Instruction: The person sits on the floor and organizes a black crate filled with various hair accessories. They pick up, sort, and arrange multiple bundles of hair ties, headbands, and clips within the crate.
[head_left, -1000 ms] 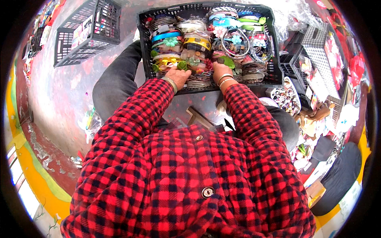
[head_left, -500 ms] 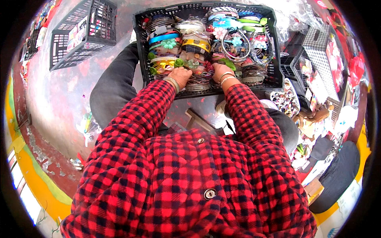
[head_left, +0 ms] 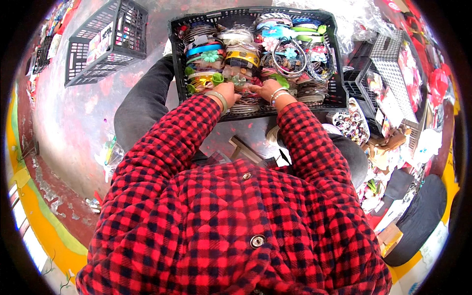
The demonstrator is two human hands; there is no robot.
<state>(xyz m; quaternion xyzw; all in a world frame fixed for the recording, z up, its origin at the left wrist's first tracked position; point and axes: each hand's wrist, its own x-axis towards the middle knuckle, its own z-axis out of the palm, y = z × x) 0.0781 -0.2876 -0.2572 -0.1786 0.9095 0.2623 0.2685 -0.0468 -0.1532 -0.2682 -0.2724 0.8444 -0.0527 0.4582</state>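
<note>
A black plastic crate (head_left: 179, 93) on the far side of my lap is packed with bundled headbands in rows. My left hand (head_left: 225, 94) lies at its near side, fingers curled down over the middle bundle of headbands (head_left: 244, 108). Facing it, my right hand (head_left: 269, 90) reaches leftward over the same bundle with fingertips pressed together. Whatever the fingertips grip is too small to make out. A clear flower ornament (head_left: 239, 80) shows just beyond the hands. Farther off are a yellow headband bundle (head_left: 242, 58), a blue headband (head_left: 204, 48) and a silvery hoop (head_left: 274, 60) lying on top.
Another black crate (head_left: 101, 46) rests on the floor at far left. At right stand a grey perforated basket (head_left: 386, 64), more dark crates (head_left: 359, 81) and a bin of small items (head_left: 351, 120). A wooden piece (head_left: 244, 149) lies below the crate, between my legs.
My right hand has moved left, closer to my left hand. My left hand has turned slightly and its fingers are more tightly curled. The crate appears slightly lower in view.
</note>
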